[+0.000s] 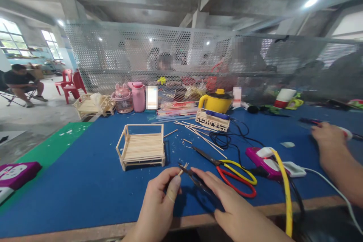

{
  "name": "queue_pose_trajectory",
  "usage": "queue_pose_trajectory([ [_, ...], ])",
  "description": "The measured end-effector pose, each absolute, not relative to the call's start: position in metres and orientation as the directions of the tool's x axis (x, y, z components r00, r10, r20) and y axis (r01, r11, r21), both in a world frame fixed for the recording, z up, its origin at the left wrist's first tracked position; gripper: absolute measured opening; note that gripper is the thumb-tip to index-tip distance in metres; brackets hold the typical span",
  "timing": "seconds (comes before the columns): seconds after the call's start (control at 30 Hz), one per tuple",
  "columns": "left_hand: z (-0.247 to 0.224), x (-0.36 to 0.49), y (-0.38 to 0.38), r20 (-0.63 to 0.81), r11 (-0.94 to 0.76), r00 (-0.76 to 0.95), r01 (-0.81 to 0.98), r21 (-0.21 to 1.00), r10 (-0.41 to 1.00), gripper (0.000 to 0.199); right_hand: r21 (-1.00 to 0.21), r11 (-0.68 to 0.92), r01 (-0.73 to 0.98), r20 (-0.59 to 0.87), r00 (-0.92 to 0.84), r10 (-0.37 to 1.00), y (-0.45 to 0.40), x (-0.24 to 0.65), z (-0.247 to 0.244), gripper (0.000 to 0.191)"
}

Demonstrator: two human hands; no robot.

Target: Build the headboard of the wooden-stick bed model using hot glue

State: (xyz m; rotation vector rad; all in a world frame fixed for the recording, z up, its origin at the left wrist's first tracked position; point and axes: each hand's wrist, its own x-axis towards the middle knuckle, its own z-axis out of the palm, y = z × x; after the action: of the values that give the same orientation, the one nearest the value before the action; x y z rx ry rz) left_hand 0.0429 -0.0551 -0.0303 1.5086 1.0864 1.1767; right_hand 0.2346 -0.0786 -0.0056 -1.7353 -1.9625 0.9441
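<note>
My left hand (161, 200) pinches a thin wooden stick (183, 169) between thumb and forefinger. My right hand (219, 198) is closed around dark scissors (195, 177), whose tip meets the stick near its end. Part of the handle is hidden by the fingers. Behind my left hand stands a small bench-like frame (144, 147) of wooden sticks, with raised rails. Larger scissors (218, 162) with a red and a yellow handle loop lie beside my right hand. Several long loose sticks (202, 136) are spread out farther back.
Another person's hand (330, 136) reaches in from the right. A purple power strip (266, 162) with a yellow cable (285, 196) lies on the right. At the back stand a yellow pot (217, 103), a pink bottle (138, 96) and another stick model (93, 106), before a perforated screen (181, 51).
</note>
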Motion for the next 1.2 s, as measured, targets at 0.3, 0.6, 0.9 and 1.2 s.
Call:
queue_pose_trajectory([
  [0.3,-0.031,0.038,-0.053,0.22,-0.252,0.193,0.16,0.954,0.956,0.032,-0.688,0.114,0.717,-0.094,-0.245,0.965,-0.077,0.234,0.002,0.068],
  [0.6,-0.032,0.04,-0.058,0.23,-0.272,0.229,0.171,0.947,0.946,0.035,-0.681,0.054,0.73,-0.177,-0.236,0.955,-0.081,0.237,0.007,0.078],
  [0.9,-0.032,0.035,-0.054,0.294,-0.352,0.228,0.28,0.893,0.928,0.034,-0.606,0.161,0.779,-0.019,-0.217,0.976,-0.076,0.239,-0.011,0.066],
  [1.2,-0.035,0.043,-0.051,0.297,-0.329,0.154,0.279,0.902,0.943,0.028,-0.463,0.3,0.834,0.148,-0.261,0.954,-0.066,0.233,-0.019,0.061],
])
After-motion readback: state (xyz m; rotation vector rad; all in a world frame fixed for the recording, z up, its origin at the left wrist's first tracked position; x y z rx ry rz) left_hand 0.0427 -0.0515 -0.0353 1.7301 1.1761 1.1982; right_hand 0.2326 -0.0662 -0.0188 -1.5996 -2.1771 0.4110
